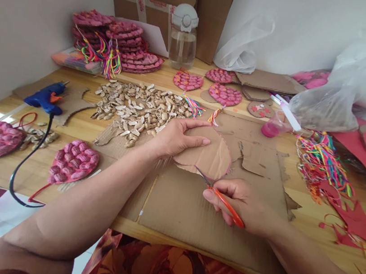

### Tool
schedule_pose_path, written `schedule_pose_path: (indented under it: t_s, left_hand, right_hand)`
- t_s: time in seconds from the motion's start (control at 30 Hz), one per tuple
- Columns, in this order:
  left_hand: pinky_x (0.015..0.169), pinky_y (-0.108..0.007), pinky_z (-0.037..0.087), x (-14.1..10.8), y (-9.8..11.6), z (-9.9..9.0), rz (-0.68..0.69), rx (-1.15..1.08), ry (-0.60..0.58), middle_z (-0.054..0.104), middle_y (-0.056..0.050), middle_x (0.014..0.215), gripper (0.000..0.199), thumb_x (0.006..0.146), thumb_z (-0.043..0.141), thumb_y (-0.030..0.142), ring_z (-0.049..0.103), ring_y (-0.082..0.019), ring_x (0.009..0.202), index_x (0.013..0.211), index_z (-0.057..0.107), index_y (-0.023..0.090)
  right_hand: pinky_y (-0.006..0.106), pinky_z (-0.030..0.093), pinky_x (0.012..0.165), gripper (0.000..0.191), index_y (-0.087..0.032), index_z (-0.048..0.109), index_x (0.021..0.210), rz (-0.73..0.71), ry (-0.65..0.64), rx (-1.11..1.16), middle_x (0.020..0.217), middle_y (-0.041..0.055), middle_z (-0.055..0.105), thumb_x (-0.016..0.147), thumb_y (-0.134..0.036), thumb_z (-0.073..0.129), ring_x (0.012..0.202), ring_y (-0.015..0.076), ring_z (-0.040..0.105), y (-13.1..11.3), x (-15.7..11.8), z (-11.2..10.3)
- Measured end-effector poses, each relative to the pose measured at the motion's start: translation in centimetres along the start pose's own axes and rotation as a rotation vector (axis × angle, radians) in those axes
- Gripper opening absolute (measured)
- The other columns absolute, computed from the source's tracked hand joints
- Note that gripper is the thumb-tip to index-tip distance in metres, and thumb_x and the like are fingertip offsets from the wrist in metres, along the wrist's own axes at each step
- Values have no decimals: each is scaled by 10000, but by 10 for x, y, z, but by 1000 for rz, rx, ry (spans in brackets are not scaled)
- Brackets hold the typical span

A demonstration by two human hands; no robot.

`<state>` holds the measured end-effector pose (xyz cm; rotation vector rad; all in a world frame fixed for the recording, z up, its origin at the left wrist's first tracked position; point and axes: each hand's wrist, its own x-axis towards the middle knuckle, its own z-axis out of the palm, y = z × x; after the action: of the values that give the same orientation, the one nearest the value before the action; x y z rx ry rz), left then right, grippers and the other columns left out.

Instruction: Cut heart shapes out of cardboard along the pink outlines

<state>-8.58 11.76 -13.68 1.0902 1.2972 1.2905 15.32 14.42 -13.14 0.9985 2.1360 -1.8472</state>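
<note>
My left hand (182, 139) grips the upper left part of a rounded, heart-like cardboard piece (212, 155), thumb on top and the other fingers along its far edge. Orange-handled scissors (227, 206) are in my right hand (241, 204), with their dark blades at the near edge of the piece, by the notch. A purple line runs along part of the cardboard's edge. Under both hands lies a large flat cardboard sheet (192, 215).
Peanut shells (142, 108) spread behind my left hand. A blue glue gun (45, 97) and pink shell-covered pieces (74, 162) lie left. Behind stand a water bottle (183, 37) and pink stacks (137, 49). Colorful tassels (325, 161), a pink cup (275, 125) and red scraps (358, 220) are right.
</note>
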Motion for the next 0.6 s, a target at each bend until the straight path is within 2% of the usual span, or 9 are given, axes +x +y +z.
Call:
schedule_pose_path:
  t_s: [0.17, 0.3, 0.37, 0.47, 0.53, 0.6]
  left_hand:
    - [699, -287, 524, 0, 1, 1, -13, -55, 52, 745, -57, 1050, 532, 699, 846, 297, 674, -190, 821, 1205, 713, 203]
    - [738, -303, 538, 4, -1, -1, 19, -143, 164, 736, -78, 1129, 590, 693, 855, 337, 683, -213, 884, 1243, 690, 201]
    - [750, -296, 542, 6, -2, -2, 39, -194, 224, 732, -78, 1154, 611, 704, 849, 361, 683, -210, 903, 1266, 670, 199]
    - [735, -279, 552, 7, 0, -2, 44, -288, 248, 734, -69, 1143, 640, 694, 858, 362, 685, -193, 882, 1272, 645, 191]
    - [689, -279, 562, 6, 2, 0, 18, -363, 231, 746, -59, 1062, 611, 663, 879, 350, 688, -185, 822, 1205, 654, 180]
    - [635, -287, 567, 3, 4, 4, -23, -422, 223, 747, -44, 953, 547, 632, 898, 342, 683, -179, 748, 1093, 656, 174]
  right_hand:
    - [224, 276, 462, 529, -185, 472, 639, -21, 34, -53, 548, -45, 483, 885, -637, 593, 464, 77, 453, 0, 2, -1]
    - [226, 281, 467, 479, -193, 466, 660, -20, 0, -21, 520, -52, 488, 891, -583, 620, 466, 81, 436, -2, 2, -1]
    - [227, 276, 466, 458, -195, 478, 672, -42, 30, 16, 517, -55, 484, 880, -570, 639, 466, 82, 417, -4, 1, 1]
    - [230, 297, 484, 421, -195, 515, 711, -147, 256, 96, 554, -52, 503, 845, -554, 689, 495, 84, 407, -7, 3, 1]
    - [236, 331, 506, 405, -197, 527, 739, -226, 462, 169, 602, -41, 535, 826, -547, 712, 522, 93, 435, -6, 7, -3]
    - [251, 367, 529, 391, -199, 545, 768, -285, 598, 240, 650, -27, 567, 816, -542, 726, 546, 104, 474, -2, 13, -8]
